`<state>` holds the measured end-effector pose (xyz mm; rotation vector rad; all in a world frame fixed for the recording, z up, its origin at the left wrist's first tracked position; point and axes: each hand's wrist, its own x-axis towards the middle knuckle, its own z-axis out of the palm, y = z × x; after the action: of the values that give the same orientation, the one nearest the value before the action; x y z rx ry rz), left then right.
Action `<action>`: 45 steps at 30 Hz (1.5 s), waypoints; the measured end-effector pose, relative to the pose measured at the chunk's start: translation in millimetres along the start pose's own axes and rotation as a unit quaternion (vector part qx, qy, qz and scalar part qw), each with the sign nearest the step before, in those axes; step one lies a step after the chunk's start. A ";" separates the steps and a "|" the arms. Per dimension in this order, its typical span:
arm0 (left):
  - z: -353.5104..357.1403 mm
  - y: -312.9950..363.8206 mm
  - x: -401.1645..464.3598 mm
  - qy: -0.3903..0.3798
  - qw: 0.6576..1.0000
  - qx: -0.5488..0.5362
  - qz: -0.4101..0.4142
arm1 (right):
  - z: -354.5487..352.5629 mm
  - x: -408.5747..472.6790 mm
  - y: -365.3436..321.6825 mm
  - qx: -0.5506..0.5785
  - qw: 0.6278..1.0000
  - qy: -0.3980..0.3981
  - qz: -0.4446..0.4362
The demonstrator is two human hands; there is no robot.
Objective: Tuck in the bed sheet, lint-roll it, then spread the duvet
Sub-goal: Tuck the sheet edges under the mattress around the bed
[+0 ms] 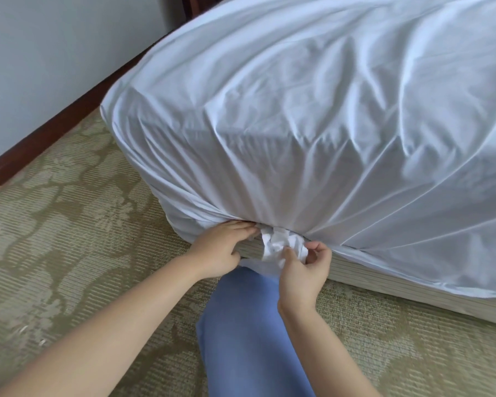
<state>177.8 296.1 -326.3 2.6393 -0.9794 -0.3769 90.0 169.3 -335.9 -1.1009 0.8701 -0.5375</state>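
Note:
A white bed sheet [312, 116] covers the mattress corner, pulled into creases that run down to one gathered point at the lower edge. A small bunched tail of sheet [278, 245] hangs out there. My left hand [222, 247] presses against the underside of the mattress edge, its fingertips at the gathered fold. My right hand [304, 270] pinches the bunched tail between thumb and fingers. No lint roller or duvet is in view.
The striped bed base [384, 285] shows under the sheet, running to the right. Patterned beige carpet [69, 224] covers the floor. A dark wooden skirting board [40, 138] and pale wall lie to the left. My knee in blue trousers [241, 325] rests below my hands.

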 end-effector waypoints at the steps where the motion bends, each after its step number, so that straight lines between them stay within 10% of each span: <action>1: 2.8 -0.1 0.0 0.018 1.000 -0.017 -0.005 | -2.4 4.0 -1.1 0.007 1.000 0.006 0.001; 8: 7.9 19.3 5.0 0.154 0.987 -0.001 0.050 | -16.3 17.6 0.0 0.000 0.999 -0.001 -0.050; 16: 3.5 43.1 20.5 0.032 0.996 -0.077 0.040 | -31.3 13.0 -13.3 -0.076 0.987 -0.060 -0.127; 24: 9.3 39.5 26.4 -0.065 0.997 -0.048 0.014 | -51.3 25.8 23.3 -0.447 0.839 -0.026 -0.310; 29: 11.6 40.5 21.5 -0.087 0.995 -0.052 0.013 | -45.3 23.2 9.2 -0.407 0.899 -0.072 -0.144; 36: 15.1 44.3 25.0 0.131 0.976 0.018 0.172 | -57.1 27.4 -9.5 -0.353 0.910 0.060 -0.211; 45: 16.8 64.2 43.2 0.226 0.953 0.080 0.188 | -59.0 31.5 8.8 -0.186 0.919 0.003 -0.349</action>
<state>166.0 217.8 -324.3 2.4210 -1.3463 0.3911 59.1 117.2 -365.6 -1.7777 0.5724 -0.9877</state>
